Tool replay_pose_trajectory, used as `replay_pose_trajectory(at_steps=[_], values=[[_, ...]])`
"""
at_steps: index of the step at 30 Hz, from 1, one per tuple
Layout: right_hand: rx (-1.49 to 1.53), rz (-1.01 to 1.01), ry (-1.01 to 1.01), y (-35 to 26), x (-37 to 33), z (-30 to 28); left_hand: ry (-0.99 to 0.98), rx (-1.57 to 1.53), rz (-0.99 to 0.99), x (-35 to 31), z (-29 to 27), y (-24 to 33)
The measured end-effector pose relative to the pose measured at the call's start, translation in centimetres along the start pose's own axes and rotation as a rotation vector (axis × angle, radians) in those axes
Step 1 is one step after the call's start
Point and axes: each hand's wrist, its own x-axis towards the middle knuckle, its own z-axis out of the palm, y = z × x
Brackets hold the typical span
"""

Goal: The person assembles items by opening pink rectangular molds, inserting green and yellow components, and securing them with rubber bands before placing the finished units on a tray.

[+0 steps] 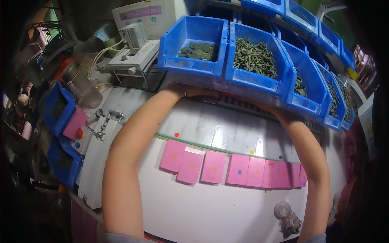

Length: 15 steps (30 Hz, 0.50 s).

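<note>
Both of my arms reach forward across the white bench to the space beneath a row of blue bins. My left hand, with a thin band at its wrist, lies at a dark slatted rack under the bins; its fingers are mostly hidden. Toward the other end of that rack is my right hand, nearly all of it covered by the bin above. What either hand touches or holds does not show. Between my forearms, several pink rectangular blocks with small coloured dots lie in a row along a green-edged strip.
Dark green curled pieces fill a blue bin overhead. A small grey figure-shaped object sits near my right forearm. At the left are a white box device with a knob, a metal clamp and more blue bins.
</note>
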Motion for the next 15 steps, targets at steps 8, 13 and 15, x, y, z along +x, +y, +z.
replay_pose_trajectory(at_steps=[8,13,15], values=[[-0.026,-0.057,0.045,-0.8,0.4,0.2,0.072,0.085,0.089,0.0,-0.1,1.2],[-0.05,-0.091,0.088,-2.2,-0.7,-1.2,0.054,0.02,0.101,-2.1,-0.9,5.0],[0.045,-0.021,-0.079,-3.4,-1.9,-2.0,0.014,-0.04,-0.022,-4.3,-2.1,7.4]])
